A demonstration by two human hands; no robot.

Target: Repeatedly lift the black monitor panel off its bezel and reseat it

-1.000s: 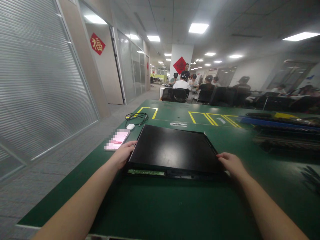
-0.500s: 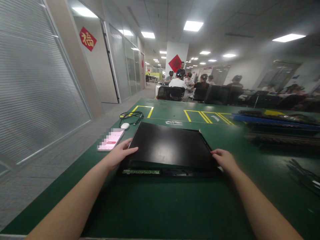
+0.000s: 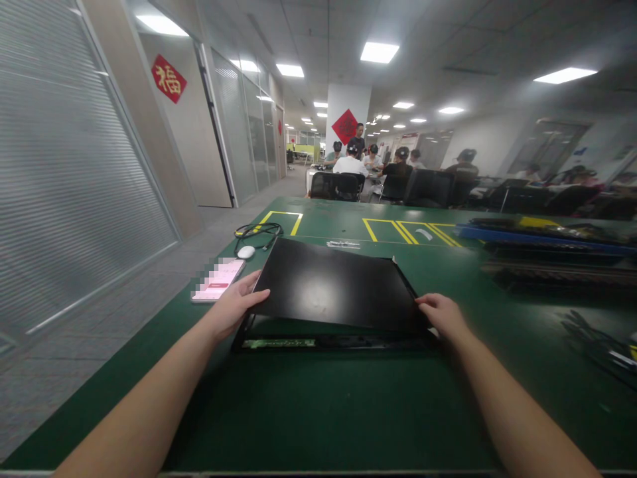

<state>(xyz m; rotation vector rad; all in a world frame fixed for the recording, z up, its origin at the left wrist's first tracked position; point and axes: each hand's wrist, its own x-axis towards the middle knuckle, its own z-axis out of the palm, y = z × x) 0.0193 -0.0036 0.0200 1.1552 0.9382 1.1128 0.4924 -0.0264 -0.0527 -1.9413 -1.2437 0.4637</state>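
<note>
Lifted since the earlier frames: the near edge of the black flat panel (image 3: pixel 338 287) is now raised off its base tray (image 3: pixel 328 342), a gap opening at the near-left corner; the far edge is kept low. The panel sits mid-way across the green table (image 3: pixel 308 411).

Left hand (image 3: pixel 233 307) is clamped on the near-left corner, thumb on top. Right hand (image 3: pixel 442 315) is curled over the near-right corner.

Risks, as judged:
- uneven lift; panel could be twisted or slip from the right-hand grip
- green circuit strip (image 3: pixel 279 343) could be snagged
- phone (image 3: pixel 217 280), just beside the left hand, could be knocked
</note>
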